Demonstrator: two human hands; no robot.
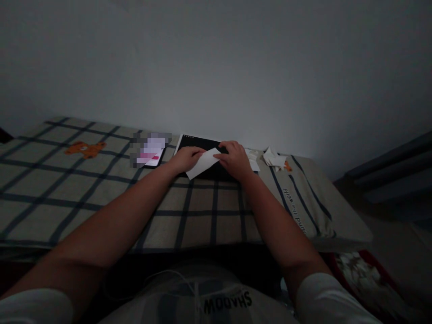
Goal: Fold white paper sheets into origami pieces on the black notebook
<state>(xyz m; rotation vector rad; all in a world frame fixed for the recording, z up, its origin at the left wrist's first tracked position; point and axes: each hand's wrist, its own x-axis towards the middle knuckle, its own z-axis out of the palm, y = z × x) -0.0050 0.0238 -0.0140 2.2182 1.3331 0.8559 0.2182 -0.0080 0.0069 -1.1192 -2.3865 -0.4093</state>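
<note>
A small sheet of white paper [203, 164] slants between my hands, over a flat black board [195, 142] with a pale left edge. My left hand [189, 158] is closed on the paper's left side, thumb toward its upper edge. At the upper right corner, my right hand [235, 158] pinches the same sheet with its fingers bent. Part of the board is hidden under the paper and my hands. Just right of my right hand lies another white paper [253, 159] with faint print.
A lit phone [151, 155] lies left of the board. Crumpled white paper [274, 159] sits to the right on the checked cloth [199, 211], which has an orange bear print [85, 149]. Below the right end stands a red bin [374, 263] holding crumpled paper. A wall rises behind.
</note>
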